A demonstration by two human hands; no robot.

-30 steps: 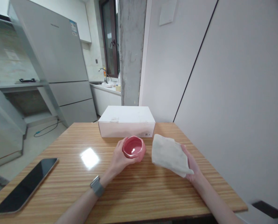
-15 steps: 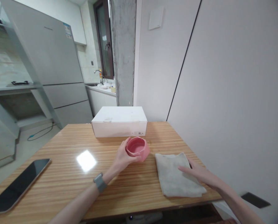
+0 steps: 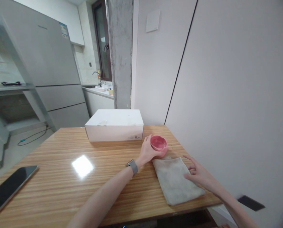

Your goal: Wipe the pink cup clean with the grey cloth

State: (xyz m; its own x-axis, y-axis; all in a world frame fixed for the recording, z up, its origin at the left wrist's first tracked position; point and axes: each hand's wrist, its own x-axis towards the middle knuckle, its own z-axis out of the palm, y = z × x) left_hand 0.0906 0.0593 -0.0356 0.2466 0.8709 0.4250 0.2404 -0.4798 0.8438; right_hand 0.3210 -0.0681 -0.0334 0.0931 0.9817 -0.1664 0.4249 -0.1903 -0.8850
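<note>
My left hand (image 3: 148, 151), with a grey watch on the wrist, grips a small pink bowl (image 3: 158, 144) by its near side. The bowl sits low over the wooden table (image 3: 60, 183), just beyond the far edge of a folded grey-white cloth (image 3: 176, 181). The cloth lies flat near the table's right front corner. My right hand (image 3: 198, 173) rests on the cloth's right edge with its fingers loosely spread, holding nothing.
A white cardboard box (image 3: 114, 125) stands at the table's far edge, left of the bowl. A dark tablet (image 3: 8, 189) lies at the front left. A white wall runs close along the table's right side. A fridge (image 3: 53, 66) and kitchen counter stand beyond.
The cloth went from held up in my right hand to lying flat on the table. My left hand carried the pink bowl to the right, to just beyond the cloth.
</note>
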